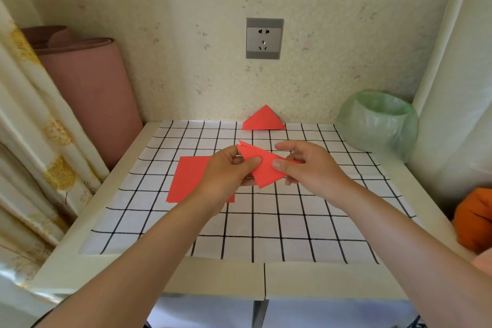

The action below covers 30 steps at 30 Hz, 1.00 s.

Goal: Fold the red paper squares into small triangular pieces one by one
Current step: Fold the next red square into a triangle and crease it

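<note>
A red paper piece [266,170], folded into a triangle with layered points at its upper left, is held over the middle of the checked cloth [266,224] that is spread on the white tabletop [149,271]. From the 9 o'clock side it is pinched by the fingers [249,164] of the left hand [226,178], with the thumb pressed on the top face and the rest curled beneath. From the 3 o'clock side it is pinched by the right hand [311,165]: the thumb is laid on the paper's right part, the index finger is arched above it, and the remaining fingers are tucked below.

A stack of flat red paper squares [187,181] is seen lying on the cloth at 9 o'clock of the held piece, partly covered by the left hand and wrist. A small pile of finished red triangles [263,121] is propped at 12 o'clock, at the far edge of the cloth against the wall. A bin lined with a green bag [378,125] is placed at 2 o'clock. A pink rolled mat [90,93] is stood at 10 o'clock beside a patterned curtain [32,114]. A grey wall socket [264,38] is mounted above the triangles
</note>
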Each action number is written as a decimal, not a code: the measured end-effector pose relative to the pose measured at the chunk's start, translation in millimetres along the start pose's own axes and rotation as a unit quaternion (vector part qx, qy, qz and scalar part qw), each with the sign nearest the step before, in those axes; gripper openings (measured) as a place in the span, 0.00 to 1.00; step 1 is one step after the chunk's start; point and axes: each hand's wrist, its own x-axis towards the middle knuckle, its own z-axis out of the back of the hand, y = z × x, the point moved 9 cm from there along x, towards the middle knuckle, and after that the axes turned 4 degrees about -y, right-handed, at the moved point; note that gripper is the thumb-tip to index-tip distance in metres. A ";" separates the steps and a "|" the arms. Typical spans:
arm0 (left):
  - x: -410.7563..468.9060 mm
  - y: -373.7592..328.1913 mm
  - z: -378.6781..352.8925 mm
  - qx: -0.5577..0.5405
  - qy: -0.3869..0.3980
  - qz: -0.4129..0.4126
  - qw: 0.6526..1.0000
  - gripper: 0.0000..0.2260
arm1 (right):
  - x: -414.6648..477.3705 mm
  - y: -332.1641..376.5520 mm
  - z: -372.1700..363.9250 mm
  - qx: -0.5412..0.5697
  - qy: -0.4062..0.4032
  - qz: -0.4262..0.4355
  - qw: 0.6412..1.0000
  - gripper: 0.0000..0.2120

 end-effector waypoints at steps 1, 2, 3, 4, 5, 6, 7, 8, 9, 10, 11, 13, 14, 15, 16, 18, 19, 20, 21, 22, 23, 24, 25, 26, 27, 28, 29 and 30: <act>-0.8 -0.2 -0.6 0.003 0.002 -0.001 1.000 0.08 | -0.3 -1.5 0.0 0.000 0.010 -0.011 1.000 0.13; -1.0 -0.5 -0.8 0.006 0.004 -0.002 1.000 0.08 | -1.1 -3.4 -0.5 -0.004 0.024 -0.024 0.999 0.10; -1.3 -0.8 -1.2 0.012 0.006 -0.004 1.000 0.08 | -2.2 -5.5 -1.3 -0.008 0.038 -0.036 0.999 0.06; -1.3 -0.9 -1.2 0.019 0.007 -0.007 1.000 0.09 | -3.1 -7.0 -1.6 -0.011 0.049 -0.046 0.998 0.04; -1.4 -1.7 -1.0 0.032 0.006 -0.013 0.999 0.10 | -3.5 -8.2 -1.5 -0.012 0.054 -0.053 0.997 0.03; -1.1 -3.1 -0.5 0.049 0.003 -0.024 0.998 0.12 | -3.5 -8.6 -1.1 -0.012 0.057 -0.056 0.997 0.03; -0.6 -4.7 -0.2 0.069 0.003 -0.039 0.997 0.15 | -3.3 -8.7 -0.7 -0.011 0.060 -0.058 0.996 0.03; -0.4 -7.4 -0.5 0.084 0.005 -0.056 0.995 0.17 | -3.4 -8.6 -0.3 -0.010 0.062 -0.059 0.996 0.03; -0.5 -10.3 -1.1 0.093 0.010 -0.072 0.993 0.18 | -3.2 -8.8 0.0 -0.009 0.064 -0.060 0.996 0.03; -0.9 -13.2 -1.7 0.097 0.015 -0.085 0.992 0.16 | -3.1 -9.5 0.4 -0.007 0.067 -0.063 0.996 0.03; -1.0 -15.2 -1.7 0.099 0.020 -0.093 0.990 0.14 | -2.8 -10.5 0.7 -0.006 0.070 -0.066 0.995 0.03; -0.5 -17.4 0.3 0.104 0.029 -0.096 0.989 0.08 | -2.6 -12.7 1.3 -0.006 0.078 -0.072 0.994 0.03; 0.0 -18.3 1.9 0.106 0.034 -0.095 0.989 0.07 | -2.6 -13.3 1.3 -0.006 0.082 -0.074 0.994 0.04; 0.3 -19.1 3.5 0.107 0.040 -0.093 0.989 0.06 | -2.7 -13.9 1.5 -0.005 0.085 -0.076 0.993 0.04; 0.3 -20.1 5.2 0.107 0.045 -0.090 0.989 0.06 | -2.8 -14.2 2.0 -0.005 0.087 -0.078 0.993 0.04; 0.6 -21.7 8.5 0.105 0.050 -0.084 0.990 0.07 | -2.6 -13.6 3.7 -0.006 0.085 -0.078 0.993 0.04; 0.5 -21.9 9.4 0.103 0.051 -0.082 0.990 0.08 | -2.4 -12.8 4.4 -0.007 0.083 -0.076 0.994 0.04; 0.4 -21.7 9.9 0.101 0.051 -0.080 0.990 0.08 | -2.3 -12.2 5.2 -0.007 0.080 -0.074 0.994 0.04; 0.1 -21.3 9.7 0.098 0.051 -0.079 0.991 0.08 | -2.0 -11.6 5.6 -0.009 0.078 -0.072 0.994 0.04; 0.0 -20.6 9.0 0.095 0.050 -0.079 0.991 0.08 | -2.0 -11.4 6.1 -0.010 0.076 -0.070 0.995 0.04; -0.3 -20.0 8.1 0.091 0.049 -0.079 0.991 0.09 | -2.1 -11.1 6.3 -0.011 0.073 -0.069 0.995 0.04; -0.5 -19.8 7.1 0.089 0.047 -0.082 0.992 0.09 | -2.2 -10.8 6.7 -0.012 0.071 -0.066 0.995 0.04; -0.6 -20.1 6.2 0.089 0.045 -0.088 0.991 0.09 | -2.1 -10.5 7.4 -0.012 0.069 -0.064 0.996 0.03; -0.9 -20.6 5.5 0.092 0.044 -0.095 0.990 0.09 | -1.8 -10.4 8.3 -0.013 0.066 -0.061 0.996 0.03; -0.8 -20.8 5.0 0.096 0.043 -0.101 0.989 0.08 | -1.4 -10.3 9.2 -0.014 0.063 -0.059 0.996 0.03; -0.8 -20.6 4.8 0.100 0.042 -0.105 0.989 0.08 | -1.1 -10.7 9.9 -0.014 0.061 -0.058 0.996 0.03; -0.6 -19.8 4.7 0.105 0.041 -0.106 0.988 0.07 | -0.6 -11.2 10.1 -0.014 0.060 -0.059 0.996 0.02; -0.8 -19.1 4.6 0.111 0.041 -0.105 0.987 0.07 | -0.3 -12.0 10.1 -0.017 0.060 -0.058 0.996 0.02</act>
